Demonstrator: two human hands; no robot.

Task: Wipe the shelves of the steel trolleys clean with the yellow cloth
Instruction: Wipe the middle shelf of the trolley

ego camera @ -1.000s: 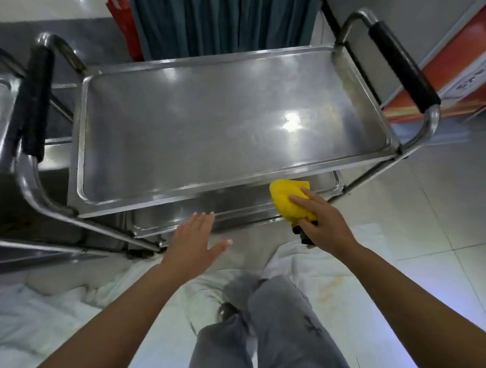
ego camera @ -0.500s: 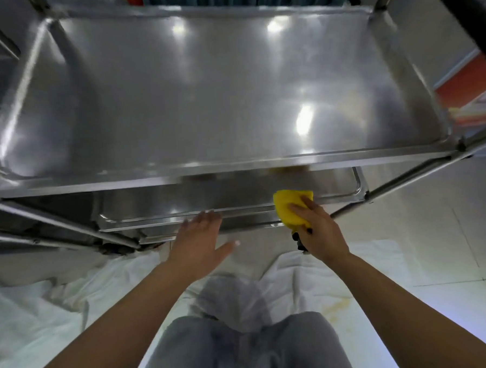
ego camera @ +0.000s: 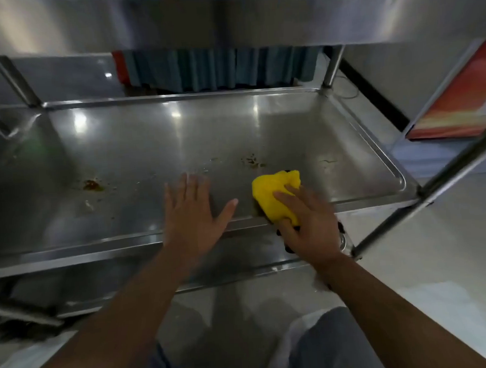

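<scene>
Head view now looks under the top shelf at the stained middle steel trolley shelf (ego camera: 290,142), where the right hand (ego camera: 308,225) pinches the crumpled yellow cloth (ego camera: 276,194) near its front rim, the left hand (ego camera: 189,212) flat, so wiping starts.

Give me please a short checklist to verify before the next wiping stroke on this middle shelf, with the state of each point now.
1. Yellow cloth under the right hand: ok, fingers lie over it on the shelf's near edge.
2. Left hand out of the wiping path: cannot tell, it lies flat and open beside the cloth, between it and the left stain.
3. Dirt located: ok, brown stain on the left, brown specks just beyond the cloth.
4. Middle shelf free of loose items: ok, only stains show.
5. Headroom under the top shelf: cannot tell.
</scene>
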